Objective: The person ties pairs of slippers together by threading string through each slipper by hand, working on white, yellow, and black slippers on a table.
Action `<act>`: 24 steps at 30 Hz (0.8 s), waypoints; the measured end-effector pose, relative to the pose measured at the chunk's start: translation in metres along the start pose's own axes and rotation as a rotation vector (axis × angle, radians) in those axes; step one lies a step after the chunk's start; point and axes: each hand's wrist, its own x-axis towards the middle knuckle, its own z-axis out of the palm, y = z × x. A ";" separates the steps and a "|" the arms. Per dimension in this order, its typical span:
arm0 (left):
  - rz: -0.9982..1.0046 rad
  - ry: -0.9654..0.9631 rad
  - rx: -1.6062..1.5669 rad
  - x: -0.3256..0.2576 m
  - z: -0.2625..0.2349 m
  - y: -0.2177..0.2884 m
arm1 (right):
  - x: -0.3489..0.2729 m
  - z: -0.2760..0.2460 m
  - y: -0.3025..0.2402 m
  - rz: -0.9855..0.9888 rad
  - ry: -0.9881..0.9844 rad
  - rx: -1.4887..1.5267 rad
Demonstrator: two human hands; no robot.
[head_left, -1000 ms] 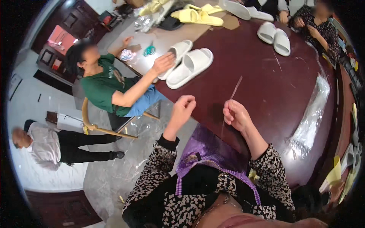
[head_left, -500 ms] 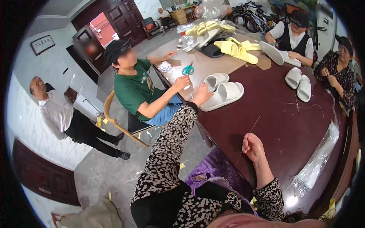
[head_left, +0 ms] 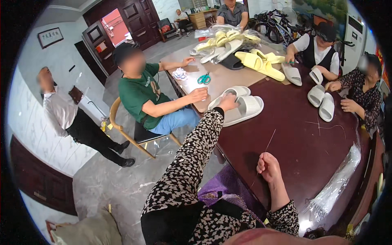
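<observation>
**While the left arm stretches out, a pair of slippers is just being reached**

While the left hand point(head_left: 228, 102) lies far out across the dark table point(head_left: 310, 163), its fingers rest on the near white slipper pair point(head_left: 241, 107) at the table's left edge — touching the top, but whether they have closed on it I cannot tell from this angle. Right hand point(head_left: 268, 166) sits close to the body, curled into a fist around a thin straw-like strip point(head_left: 267, 149) that sticks up and away over the tabletop.

Progress, as I judge it: early for this pair. It sits out of easy reach and unwrapped, next to a seated person's hand point(head_left: 199, 94). Clear plastic bags point(head_left: 335, 188) lie along the right of the table, apparently empty. More slippers wait — a yellow pile point(head_left: 245, 49) at the far end, white ones point(head_left: 320, 100) in front of two other seated people. A pair of green-handled scissors point(head_left: 204, 78) lies on the lighter table section. Most of the handling looks undone.
</observation>
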 end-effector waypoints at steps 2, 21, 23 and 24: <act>0.007 0.001 0.016 0.002 0.001 0.016 | -0.001 0.001 -0.003 -0.004 0.012 -0.001; 0.232 -0.004 -0.299 -0.086 0.053 0.169 | -0.012 -0.017 -0.023 -0.118 -0.065 -0.082; 0.253 0.051 -0.308 -0.101 0.053 0.181 | -0.015 -0.018 -0.029 -0.113 -0.129 -0.080; 0.270 0.101 -0.320 -0.106 0.055 0.185 | -0.015 -0.020 -0.031 -0.109 -0.157 -0.078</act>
